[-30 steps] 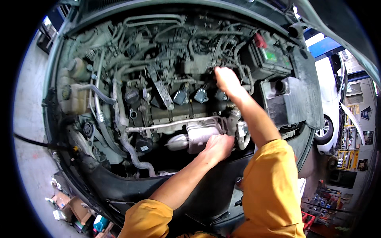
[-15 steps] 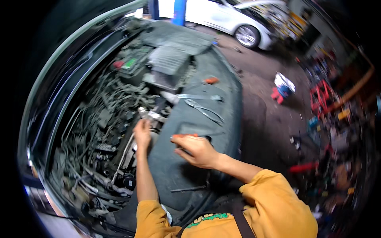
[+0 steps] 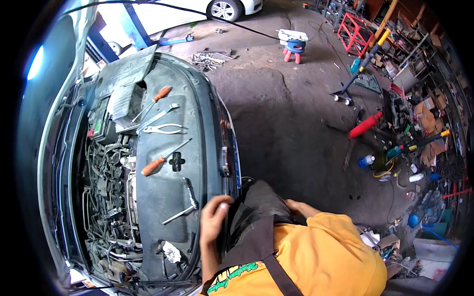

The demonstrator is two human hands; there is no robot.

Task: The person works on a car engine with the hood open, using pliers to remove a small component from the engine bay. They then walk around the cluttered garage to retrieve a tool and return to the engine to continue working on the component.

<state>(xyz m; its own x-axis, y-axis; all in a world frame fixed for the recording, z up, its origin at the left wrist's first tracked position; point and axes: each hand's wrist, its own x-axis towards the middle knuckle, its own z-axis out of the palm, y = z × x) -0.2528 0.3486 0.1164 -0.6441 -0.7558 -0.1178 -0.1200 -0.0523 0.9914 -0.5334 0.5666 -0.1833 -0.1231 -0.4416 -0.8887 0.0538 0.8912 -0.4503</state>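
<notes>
Orange-sleeved left hand (image 3: pixel 213 217) curls on the car's front edge (image 3: pixel 224 163), grasping nothing; right hand (image 3: pixel 296 207) grip unclear; oily concrete floor (image 3: pixel 296 113).

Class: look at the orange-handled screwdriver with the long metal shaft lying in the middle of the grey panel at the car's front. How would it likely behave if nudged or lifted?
The orange-handled screwdriver with its long metal shaft looks rigid, so it should lift as one stiff piece. Its rounded handle suggests it may roll if nudged sideways, particularly as the grey front panel seems curved. It probably feels handle-heavy yet light overall.
</notes>
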